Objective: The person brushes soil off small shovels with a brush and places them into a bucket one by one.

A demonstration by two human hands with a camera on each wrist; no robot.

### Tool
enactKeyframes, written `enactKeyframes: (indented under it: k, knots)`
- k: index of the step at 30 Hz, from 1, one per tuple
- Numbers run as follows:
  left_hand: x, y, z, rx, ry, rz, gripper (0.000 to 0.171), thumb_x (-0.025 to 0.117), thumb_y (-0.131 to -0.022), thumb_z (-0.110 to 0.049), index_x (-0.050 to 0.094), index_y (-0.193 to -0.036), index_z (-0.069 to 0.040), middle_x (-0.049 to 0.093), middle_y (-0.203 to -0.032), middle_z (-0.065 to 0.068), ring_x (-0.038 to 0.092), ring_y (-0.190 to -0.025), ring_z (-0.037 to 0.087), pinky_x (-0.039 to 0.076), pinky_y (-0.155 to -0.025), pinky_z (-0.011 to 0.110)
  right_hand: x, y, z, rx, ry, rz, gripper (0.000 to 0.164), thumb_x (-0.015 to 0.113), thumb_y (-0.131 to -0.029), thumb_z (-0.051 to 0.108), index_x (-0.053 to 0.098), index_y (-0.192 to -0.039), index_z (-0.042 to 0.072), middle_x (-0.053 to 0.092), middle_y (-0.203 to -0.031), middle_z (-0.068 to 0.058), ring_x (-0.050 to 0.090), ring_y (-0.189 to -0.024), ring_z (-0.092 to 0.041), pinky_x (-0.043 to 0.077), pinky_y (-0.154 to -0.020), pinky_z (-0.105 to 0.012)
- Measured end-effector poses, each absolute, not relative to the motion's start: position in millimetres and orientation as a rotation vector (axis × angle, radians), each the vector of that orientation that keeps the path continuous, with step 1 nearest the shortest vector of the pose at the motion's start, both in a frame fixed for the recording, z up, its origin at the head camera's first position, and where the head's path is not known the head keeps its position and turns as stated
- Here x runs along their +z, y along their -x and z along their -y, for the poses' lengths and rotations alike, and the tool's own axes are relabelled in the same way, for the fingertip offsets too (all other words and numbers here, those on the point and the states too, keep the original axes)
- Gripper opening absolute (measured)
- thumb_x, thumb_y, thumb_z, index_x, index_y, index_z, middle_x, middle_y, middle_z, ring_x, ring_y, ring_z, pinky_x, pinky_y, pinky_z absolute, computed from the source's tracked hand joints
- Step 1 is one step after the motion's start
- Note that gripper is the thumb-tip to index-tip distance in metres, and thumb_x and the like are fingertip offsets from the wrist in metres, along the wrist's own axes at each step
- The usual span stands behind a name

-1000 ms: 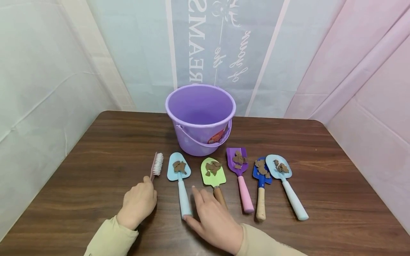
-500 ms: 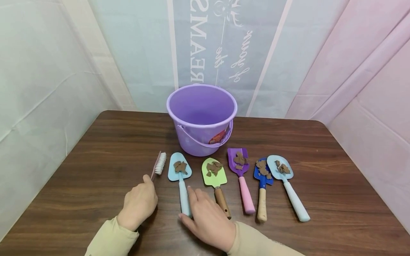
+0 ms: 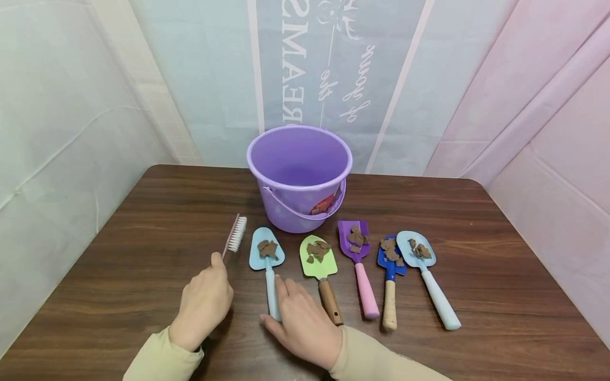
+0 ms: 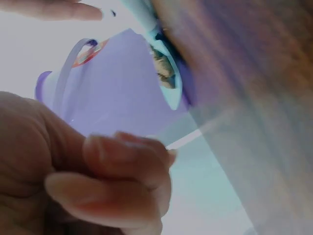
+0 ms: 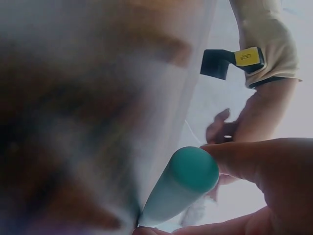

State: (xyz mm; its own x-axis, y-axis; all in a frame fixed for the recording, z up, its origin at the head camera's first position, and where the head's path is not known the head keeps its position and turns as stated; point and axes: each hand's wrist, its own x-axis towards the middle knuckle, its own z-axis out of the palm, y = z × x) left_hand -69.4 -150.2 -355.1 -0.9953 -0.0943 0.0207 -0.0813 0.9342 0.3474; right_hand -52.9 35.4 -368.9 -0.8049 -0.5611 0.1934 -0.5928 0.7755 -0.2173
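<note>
Two closed grips: your left hand (image 3: 202,301) holds the brush (image 3: 235,234), nearer the tabletop's (image 3: 138,254) left edge; your right hand (image 3: 305,325) has shifted leftward — now pinching the pale-blue shovel (image 3: 270,283), handle toward the front edge, apparently secured.

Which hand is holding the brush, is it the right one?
No, the head view shows the left hand holding the brush.

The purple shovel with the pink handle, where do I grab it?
Probably round the middle of the pink handle, from above on the near side. It's slim, its end pointing that way, while brown bits lie on the purple scoop at the far end.
</note>
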Motion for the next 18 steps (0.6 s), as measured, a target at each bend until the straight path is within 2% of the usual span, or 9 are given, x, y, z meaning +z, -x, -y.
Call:
enactKeyframes:
  k: [2,5,8,13,18]
  knots:
    - [-351,68,150,-0.581,-0.147,2.999,0.011,0.04,-0.091,-0.004,0.04,-0.098,0.004,0.058,-0.068,0.017,0.056,-0.052,0.032,0.038,-0.042,0.041,-369,54,-34,0.403,-0.928,2.847,0.064,0.061,-0.086,0.038,0.046,-0.127,-0.009,0.057,-0.091,-0.006,0.054,-0.08,-0.014,0.045,-0.069,-0.026]
    - [-345,66,149,-0.635,-0.15,2.91,0.012,0.037,-0.096,-0.01,0.041,-0.098,0.001,0.06,-0.073,0.016,0.057,-0.053,0.033,0.037,-0.042,0.041,-368,55,-33,0.387,-0.931,2.841,0.063,0.062,-0.085,0.038,0.047,-0.126,-0.009,0.057,-0.089,-0.006,0.053,-0.077,-0.013,0.044,-0.066,-0.025]
    - [-341,63,149,-0.668,-0.152,2.863,0.014,0.035,-0.097,-0.013,0.042,-0.098,-0.001,0.062,-0.075,0.015,0.058,-0.055,0.033,0.036,-0.043,0.041,-368,56,-31,0.372,-0.926,2.847,0.063,0.062,-0.085,0.038,0.048,-0.125,-0.008,0.058,-0.09,-0.006,0.054,-0.076,-0.014,0.045,-0.066,-0.025]
    - [-338,61,150,-0.683,-0.137,2.856,0.014,0.036,-0.097,-0.014,0.044,-0.098,-0.003,0.061,-0.068,0.014,0.056,-0.053,0.03,0.035,-0.043,0.038,-369,57,-29,0.375,-0.92,2.86,0.062,0.063,-0.084,0.037,0.048,-0.125,-0.008,0.059,-0.091,-0.007,0.056,-0.076,-0.015,0.047,-0.065,-0.026]
    - [-337,62,148,-0.695,-0.129,2.859,0.019,0.035,-0.099,-0.019,0.044,-0.096,-0.003,0.052,-0.057,0.008,0.049,-0.048,0.023,0.031,-0.041,0.034,-371,61,-30,0.442,-0.891,2.844,0.06,0.066,-0.081,0.032,0.049,-0.122,-0.008,0.06,-0.085,-0.007,0.058,-0.072,-0.017,0.047,-0.061,-0.028]
